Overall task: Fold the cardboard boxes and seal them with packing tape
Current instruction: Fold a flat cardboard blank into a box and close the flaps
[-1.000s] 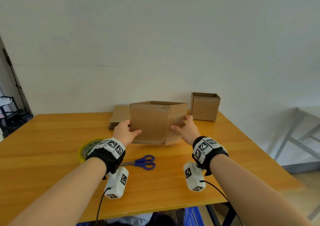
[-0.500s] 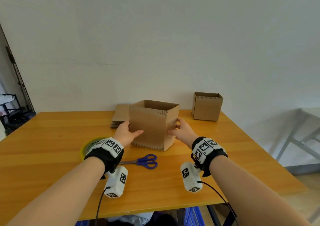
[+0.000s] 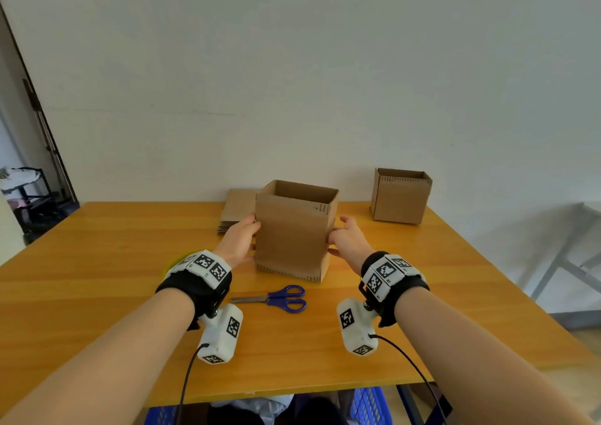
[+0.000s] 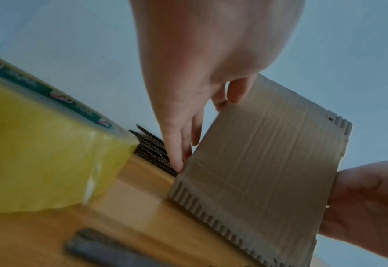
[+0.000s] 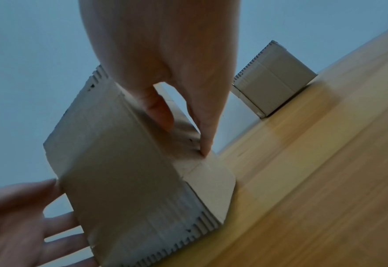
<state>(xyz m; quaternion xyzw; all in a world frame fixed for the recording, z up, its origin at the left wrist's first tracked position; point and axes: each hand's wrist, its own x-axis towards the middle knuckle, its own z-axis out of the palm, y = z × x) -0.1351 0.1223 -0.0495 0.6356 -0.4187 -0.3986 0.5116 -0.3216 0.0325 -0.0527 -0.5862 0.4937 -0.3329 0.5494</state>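
An open-topped cardboard box [image 3: 294,232] stands upright on the wooden table [image 3: 97,278], its flaps unfolded at top and bottom. My left hand [image 3: 242,239] lies flat against its left side with straight fingers [image 4: 183,144]. My right hand [image 3: 346,239] presses the right side, fingertips [image 5: 205,144] on the wall near the bottom crease. In the left wrist view the box [image 4: 268,162] fills the right half. The yellow tape roll [image 4: 39,144] lies by my left wrist, mostly hidden behind it in the head view [image 3: 170,266].
Blue-handled scissors [image 3: 279,298] lie just in front of the box. A stack of flat cardboard [image 3: 235,210] sits behind my left hand. A second box [image 3: 401,195], also open on top, stands at the back right. The table's right edge [image 3: 507,281] is close.
The box has been squared up from a skewed, half-flat shape into an upright square tube. Both hands have shifted from its front face to its sides.
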